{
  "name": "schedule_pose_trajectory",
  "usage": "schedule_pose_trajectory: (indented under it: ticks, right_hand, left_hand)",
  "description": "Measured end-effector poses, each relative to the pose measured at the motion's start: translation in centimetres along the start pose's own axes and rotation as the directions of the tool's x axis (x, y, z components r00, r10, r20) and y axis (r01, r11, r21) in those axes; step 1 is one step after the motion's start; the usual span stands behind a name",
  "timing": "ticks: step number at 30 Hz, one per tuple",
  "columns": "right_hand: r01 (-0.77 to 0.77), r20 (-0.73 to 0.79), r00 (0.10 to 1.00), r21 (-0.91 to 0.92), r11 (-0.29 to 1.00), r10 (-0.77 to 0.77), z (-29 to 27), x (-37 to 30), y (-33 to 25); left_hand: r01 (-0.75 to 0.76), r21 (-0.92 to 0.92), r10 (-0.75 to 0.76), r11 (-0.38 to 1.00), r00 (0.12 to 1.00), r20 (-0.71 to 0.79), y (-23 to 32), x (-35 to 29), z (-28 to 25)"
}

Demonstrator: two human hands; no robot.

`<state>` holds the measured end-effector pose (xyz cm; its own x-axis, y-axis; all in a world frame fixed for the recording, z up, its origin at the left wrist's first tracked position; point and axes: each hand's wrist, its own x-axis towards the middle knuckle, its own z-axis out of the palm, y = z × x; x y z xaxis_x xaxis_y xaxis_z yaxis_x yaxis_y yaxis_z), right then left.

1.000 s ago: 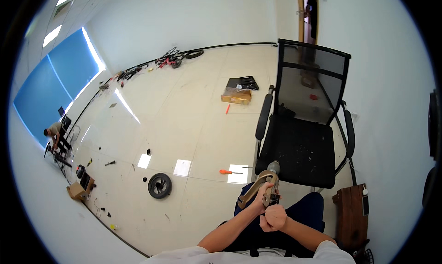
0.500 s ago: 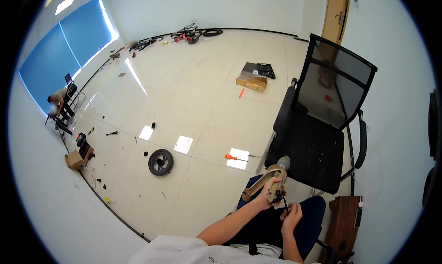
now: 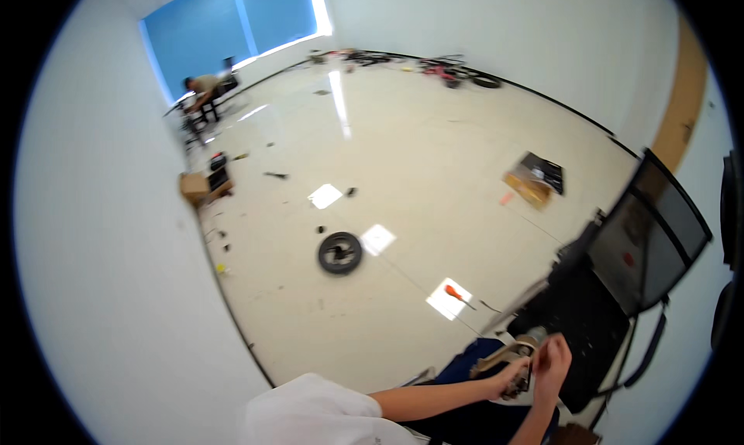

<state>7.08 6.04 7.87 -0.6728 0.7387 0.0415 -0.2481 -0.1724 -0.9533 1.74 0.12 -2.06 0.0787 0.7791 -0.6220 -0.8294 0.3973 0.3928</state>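
Observation:
Low at the right, my left hand is closed around a tan metal fork-like part with a grey rounded end. Dark fittings sit at the hand's side of it. My right hand is raised close beside the part, its fingers pinched together. A thin black rod-shaped tool shows just below those fingers; blur hides its exact shape and grip. Both hands are over my dark blue trousers, in front of a black mesh-backed office chair.
An orange-handled screwdriver lies on the floor near the chair. Left of it lies a black wheel. Farther off are a cardboard box with a black case, another box, bike parts along the wall, and a person bending.
The view has swung left, so the room appears farther right. My right hand has risen from below the part to beside its grey end; my left hand keeps its hold.

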Motion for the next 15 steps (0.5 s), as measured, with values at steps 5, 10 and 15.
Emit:
schedule_pose_trajectory:
  ticks: [5,10,15]
  right_hand:
    - [0.166,0.179,0.983,-0.720,0.674,-0.051,-0.3,-8.1,5.6]
    - [0.426,0.332,0.893,-0.841,0.334,-0.303,1.6,-12.4,5.0]
    - [0.241,-0.009,0.906,-0.812,0.532,-0.424,-1.6,-11.3,4.8]
  left_hand:
    - [-0.348,-0.138,0.363,0.927,0.926,0.106,-2.1,5.5,-3.5]
    - [-0.020,-0.016,0.020,1.000,1.000,0.014,0.1,1.1,-2.4]
    - [0.051,-0.178,-0.015,0.983,0.979,0.201,0.7,1.7,-2.7]
